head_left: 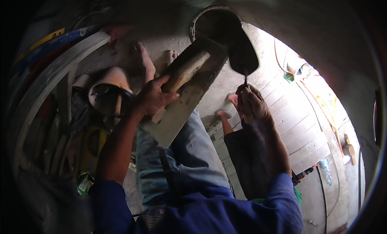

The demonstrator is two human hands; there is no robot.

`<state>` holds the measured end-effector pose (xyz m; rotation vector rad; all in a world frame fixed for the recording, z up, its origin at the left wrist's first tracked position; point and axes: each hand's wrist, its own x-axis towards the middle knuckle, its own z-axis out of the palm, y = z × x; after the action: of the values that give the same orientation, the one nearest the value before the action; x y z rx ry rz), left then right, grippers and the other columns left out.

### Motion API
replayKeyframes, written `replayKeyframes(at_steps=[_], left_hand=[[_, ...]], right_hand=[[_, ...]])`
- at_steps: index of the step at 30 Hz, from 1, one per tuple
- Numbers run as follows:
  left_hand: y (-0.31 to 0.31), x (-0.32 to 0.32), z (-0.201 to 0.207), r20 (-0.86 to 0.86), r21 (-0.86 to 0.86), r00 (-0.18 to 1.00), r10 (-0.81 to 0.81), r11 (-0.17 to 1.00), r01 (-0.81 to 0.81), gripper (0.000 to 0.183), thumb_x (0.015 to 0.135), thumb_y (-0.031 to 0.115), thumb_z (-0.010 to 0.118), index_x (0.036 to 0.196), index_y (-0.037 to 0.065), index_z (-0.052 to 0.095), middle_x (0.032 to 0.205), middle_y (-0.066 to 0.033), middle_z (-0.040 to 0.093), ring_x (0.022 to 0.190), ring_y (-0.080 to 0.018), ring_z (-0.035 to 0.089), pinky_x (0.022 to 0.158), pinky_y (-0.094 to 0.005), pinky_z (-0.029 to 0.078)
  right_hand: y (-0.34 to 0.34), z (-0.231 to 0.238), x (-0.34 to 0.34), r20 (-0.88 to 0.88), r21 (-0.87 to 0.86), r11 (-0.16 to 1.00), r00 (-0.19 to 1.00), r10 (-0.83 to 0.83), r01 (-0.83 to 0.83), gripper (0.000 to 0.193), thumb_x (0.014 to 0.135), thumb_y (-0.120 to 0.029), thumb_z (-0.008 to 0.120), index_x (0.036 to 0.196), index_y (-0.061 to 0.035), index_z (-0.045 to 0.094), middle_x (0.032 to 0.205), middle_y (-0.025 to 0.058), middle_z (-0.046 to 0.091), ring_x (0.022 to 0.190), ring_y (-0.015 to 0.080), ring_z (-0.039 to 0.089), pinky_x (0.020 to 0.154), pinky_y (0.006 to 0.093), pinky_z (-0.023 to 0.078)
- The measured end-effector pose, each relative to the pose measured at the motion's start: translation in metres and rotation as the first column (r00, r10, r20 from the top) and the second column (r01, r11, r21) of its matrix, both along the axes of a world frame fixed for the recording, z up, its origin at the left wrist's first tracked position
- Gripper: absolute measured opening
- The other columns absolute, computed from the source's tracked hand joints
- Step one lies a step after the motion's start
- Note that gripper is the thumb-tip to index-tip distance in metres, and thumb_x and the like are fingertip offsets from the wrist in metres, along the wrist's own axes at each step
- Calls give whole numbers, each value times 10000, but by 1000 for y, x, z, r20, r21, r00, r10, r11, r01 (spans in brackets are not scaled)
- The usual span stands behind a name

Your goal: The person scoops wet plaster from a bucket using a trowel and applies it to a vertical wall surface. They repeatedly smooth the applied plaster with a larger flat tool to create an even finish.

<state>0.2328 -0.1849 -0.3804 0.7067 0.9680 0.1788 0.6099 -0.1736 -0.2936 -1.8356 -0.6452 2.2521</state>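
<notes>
Left of centre, my left hand [155, 98] curls its fingers round the pale wooden handle [188, 71] of a flat rectangular board [193, 95]; right hand [253, 104], right of centre, fingers closed on a dark leaf-bladed trowel [244, 59].

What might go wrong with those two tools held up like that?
The trowel in the right hand appears close to the wooden-handled float in the left hand, so the two might knock together. A bare foot also shows beside the float in this view; a dropped tool could perhaps hurt it.
</notes>
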Motion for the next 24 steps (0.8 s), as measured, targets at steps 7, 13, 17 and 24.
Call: replayKeyframes(at_steps=[7,13,17,24], left_hand=[[16,13,19,153,-211,981,115,974,-81,577,906,227,759,1398,-4,565,1205,-58,677,1044,-104,627,941,-278,510],[8,20,10,157,-278,954,254,939,-204,613,901,178,714,1450,-4,510,1259,-20,618,1097,-88,576,978,-267,467],[22,19,11,71,-176,945,319,937,-303,548,904,192,708,1397,6,557,1167,5,623,1035,-70,557,953,-262,458],[31,26,6,-67,-189,952,300,933,-307,505,887,200,747,1332,8,607,1076,-16,665,963,-88,603,896,-264,499]], right_hand=[[5,-8,14,-204,-418,861,893,-401,291,609,1005,-617,512,1067,-18,602,539,86,517,344,173,473,336,296,399],[-42,10,44,-190,-420,833,862,-470,361,627,980,-647,536,1083,-32,609,519,78,501,317,171,454,308,294,394],[-74,29,60,-3,-390,904,982,-191,174,535,1019,-541,538,1126,-19,592,544,68,523,370,163,480,365,290,405],[-80,28,27,530,352,874,841,109,-335,300,1000,-29,603,1288,28,542,824,-26,545,704,37,496,631,206,419]])
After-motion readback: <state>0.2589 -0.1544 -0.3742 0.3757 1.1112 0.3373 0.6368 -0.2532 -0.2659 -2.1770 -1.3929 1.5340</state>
